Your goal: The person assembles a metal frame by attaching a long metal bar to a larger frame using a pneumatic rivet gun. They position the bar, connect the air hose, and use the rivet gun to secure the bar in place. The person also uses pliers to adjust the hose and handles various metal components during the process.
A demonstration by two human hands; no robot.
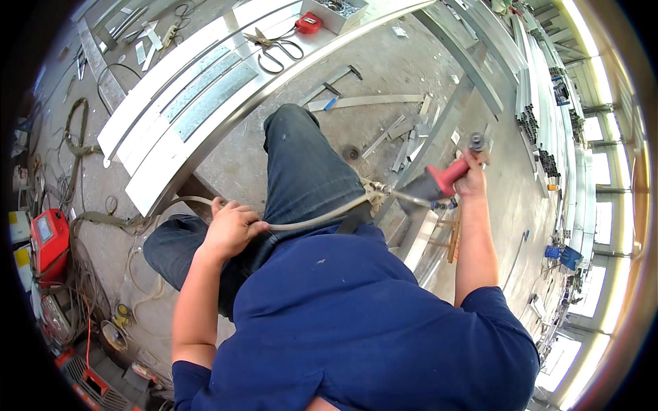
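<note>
My right hand (471,179), at the right, is closed around a red-and-dark power tool (447,177); motion blur hides its exact kind. A round metal end (476,142) sticks out beyond my fingers. My left hand (234,229) is closed on a pale hose (315,220), which runs across my lap. The hose reaches a metal fitting (375,193) beside my thigh, where a thinner line continues toward my right wrist.
Ahead lies a metal-topped bench (171,147) with strips, scissors (273,49), a red tape measure (308,22) and a box of small hardware (337,12). Metal offcuts (408,140) and a clamp (332,85) litter the floor. A red machine (49,240) and cables stand left.
</note>
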